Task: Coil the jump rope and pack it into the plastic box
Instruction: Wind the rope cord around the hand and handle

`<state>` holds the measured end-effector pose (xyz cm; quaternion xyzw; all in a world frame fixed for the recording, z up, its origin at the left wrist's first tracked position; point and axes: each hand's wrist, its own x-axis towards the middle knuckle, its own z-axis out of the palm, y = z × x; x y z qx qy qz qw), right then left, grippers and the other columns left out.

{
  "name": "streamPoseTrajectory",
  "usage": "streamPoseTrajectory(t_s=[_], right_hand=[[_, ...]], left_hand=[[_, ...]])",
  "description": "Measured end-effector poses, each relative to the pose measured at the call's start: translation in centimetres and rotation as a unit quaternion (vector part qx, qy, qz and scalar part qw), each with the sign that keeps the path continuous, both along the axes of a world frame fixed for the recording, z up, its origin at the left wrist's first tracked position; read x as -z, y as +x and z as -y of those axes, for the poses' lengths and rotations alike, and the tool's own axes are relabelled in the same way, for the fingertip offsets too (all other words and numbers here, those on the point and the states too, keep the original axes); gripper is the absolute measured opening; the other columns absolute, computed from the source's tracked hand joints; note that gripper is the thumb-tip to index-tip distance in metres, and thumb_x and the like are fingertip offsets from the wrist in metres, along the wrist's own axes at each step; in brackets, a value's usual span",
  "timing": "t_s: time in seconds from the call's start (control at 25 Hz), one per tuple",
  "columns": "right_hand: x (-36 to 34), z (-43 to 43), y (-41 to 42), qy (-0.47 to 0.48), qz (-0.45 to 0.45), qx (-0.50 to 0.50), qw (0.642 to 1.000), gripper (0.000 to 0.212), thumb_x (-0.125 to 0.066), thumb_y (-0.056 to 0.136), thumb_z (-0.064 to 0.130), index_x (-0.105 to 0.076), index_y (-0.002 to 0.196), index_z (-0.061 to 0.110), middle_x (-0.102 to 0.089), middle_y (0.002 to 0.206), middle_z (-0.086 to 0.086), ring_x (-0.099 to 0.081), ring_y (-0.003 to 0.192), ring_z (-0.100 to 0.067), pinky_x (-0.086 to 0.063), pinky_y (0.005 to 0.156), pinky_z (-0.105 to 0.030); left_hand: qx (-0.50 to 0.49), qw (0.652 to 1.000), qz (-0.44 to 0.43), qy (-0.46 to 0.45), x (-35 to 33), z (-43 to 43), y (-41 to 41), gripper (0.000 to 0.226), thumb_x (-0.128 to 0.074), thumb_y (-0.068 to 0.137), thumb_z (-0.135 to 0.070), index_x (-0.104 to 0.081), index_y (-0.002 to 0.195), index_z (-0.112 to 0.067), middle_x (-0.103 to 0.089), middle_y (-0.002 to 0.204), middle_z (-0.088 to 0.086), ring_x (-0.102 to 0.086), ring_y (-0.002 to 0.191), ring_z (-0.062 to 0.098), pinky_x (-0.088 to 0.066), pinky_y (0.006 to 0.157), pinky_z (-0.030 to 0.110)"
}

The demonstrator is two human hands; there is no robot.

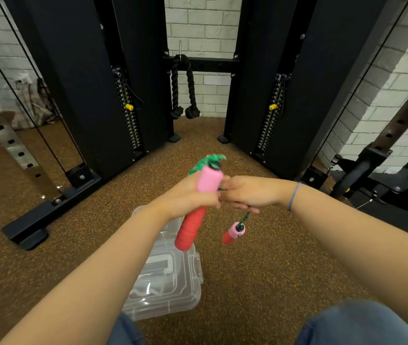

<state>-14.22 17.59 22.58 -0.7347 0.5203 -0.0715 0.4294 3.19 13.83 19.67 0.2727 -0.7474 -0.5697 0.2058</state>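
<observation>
Your left hand (185,197) clamps one jump rope handle (198,207) above the plastic box (173,282); your right hand (245,195), touching it, pinches the green cord (244,217), second handle (234,232) dangling over open floor (260,282)

Just one view here, head-mounted wide-angle, looking forward and down at the brown speckled floor (260,282). Forearms reach in close from the bottom edge, cable machine (78,83) further ahead. Edges look kinda warped, probably lens distortion.
</observation>
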Motion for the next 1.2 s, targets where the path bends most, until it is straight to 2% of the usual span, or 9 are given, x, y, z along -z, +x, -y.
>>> streamPoseTrajectory(t_s=[0.12, 0.24, 0.4, 0.6, 0.8, 0.88, 0.96, 1.08, 1.2], right_hand=[[-0.3, -0.1, -0.5, 0.001, -0.037, -0.02, 0.999, 0.031, -0.044, 0.096, 0.011, -0.055, 0.068, 0.016, -0.038, 0.036, 0.009, -0.034, 0.03, -0.007, -0.037, 0.045, -0.024], [-0.8, 0.2, -1.8, -0.003, -0.021, 0.002, 1.0, 0.02, -0.047, 0.094, 0.009, -0.06, 0.084, -0.002, -0.038, 0.043, 0.0, -0.032, 0.032, -0.008, -0.033, 0.041, -0.016], [-1.7, 1.3, -3.7, -0.001, 0.082, 0.046, 0.996, 0.023, -0.053, 0.094, 0.017, -0.061, 0.078, 0.002, -0.032, 0.048, -0.002, -0.029, 0.035, -0.007, -0.028, 0.041, -0.014], [-1.2, 1.1, -4.5, 0.036, 0.162, 0.08, 0.983, 0.026, -0.055, 0.084, 0.035, -0.057, 0.072, 0.012, -0.03, 0.044, 0.008, -0.026, 0.038, -0.008, -0.025, 0.041, -0.015], [1.4, 0.9, -3.4, 0.07, 0.268, 0.138, 0.951, 0.035, -0.049, 0.094, 0.017, -0.069, 0.066, 0.026, -0.035, 0.048, 0.004, -0.027, 0.035, -0.004, -0.02, 0.037, -0.016], [2.5, 0.5, -2.7, 0.088, 0.294, 0.15, 0.94, 0.04, -0.044, 0.094, 0.02, -0.064, 0.06, 0.028, -0.035, 0.044, 0.009, -0.027, 0.035, -0.005, -0.021, 0.039, -0.019], [3.4, -0.1, -2.0, 0.114, 0.317, 0.135, 0.932, 0.032, -0.044, 0.095, 0.029, -0.057, 0.067, 0.021, -0.034, 0.043, 0.01, -0.027, 0.035, -0.006, -0.022, 0.042, -0.021], [4.2, -1.0, -1.1, 0.143, 0.341, 0.126, 0.921, 0.027, -0.039, 0.098, 0.028, -0.048, 0.076, 0.015, -0.033, 0.044, 0.01, -0.028, 0.034, -0.005, -0.022, 0.041, -0.02], [4.1, -1.7, -0.3, 0.14, 0.312, 0.128, 0.931, 0.03, -0.032, 0.101, 0.02, -0.044, 0.075, 0.012, -0.036, 0.042, 0.009, -0.033, 0.032, -0.005, -0.029, 0.038, -0.017]], left_hand=[[0.051, 0.976, 0.143, -0.155, 0.7, -0.1, -0.3, 0.027, -0.06, 0.061, -0.033, -0.063, 0.083, -0.017, -0.064, 0.078, 0.002, -0.058, 0.065, 0.005, -0.05, 0.065, 0.027], [0.065, 0.97, 0.183, -0.146, 1.7, -0.4, -0.4, 0.031, -0.06, 0.06, -0.033, -0.067, 0.082, -0.013, -0.071, 0.085, 0.007, -0.065, 0.079, 0.017, -0.053, 0.079, 0.041], [0.116, 0.99, 0.054, 0.063, 1.2, -1.7, -1.0, 0.046, -0.056, 0.062, -0.017, -0.061, 0.1, 0.009, -0.073, 0.071, 0.003, -0.069, 0.08, 0.018, -0.051, 0.091, 0.039], [0.188, 0.944, -0.113, 0.246, 0.4, -2.0, -0.7, 0.024, -0.059, 0.058, -0.018, -0.065, 0.067, 0.004, -0.069, 0.06, 0.006, -0.069, 0.067, 0.023, -0.041, 0.105, 0.034], [0.097, 0.863, -0.29, 0.403, 0.1, -2.0, -0.8, 0.073, -0.076, 0.046, -0.022, -0.059, 0.111, 0.006, -0.07, 0.095, 0.023, -0.068, 0.087, 0.032, -0.051, 0.088, 0.041], [0.13, 0.815, -0.383, 0.415, -0.6, -1.9, -0.8, 0.074, -0.062, 0.061, -0.021, -0.049, 0.128, 0.006, -0.059, 0.124, 0.026, -0.059, 0.113, 0.035, -0.041, 0.102, 0.045], [0.111, 0.801, -0.423, 0.408, -1.2, -1.7, -0.7, 0.083, -0.057, 0.063, -0.024, -0.036, 0.138, 0.005, -0.045, 0.14, 0.026, -0.046, 0.129, 0.035, -0.029, 0.11, 0.046], [0.049, 0.793, -0.449, 0.408, -1.0, -0.9, -0.5, 0.1, -0.065, 0.053, -0.025, -0.027, 0.141, 0.007, -0.034, 0.144, 0.033, -0.037, 0.134, 0.038, -0.019, 0.115, 0.046], [-0.039, 0.807, -0.435, 0.398, -0.4, -0.3, -0.6, 0.093, -0.067, 0.048, -0.024, -0.038, 0.13, 0.008, -0.036, 0.142, 0.028, -0.041, 0.13, 0.035, -0.024, 0.111, 0.043]])
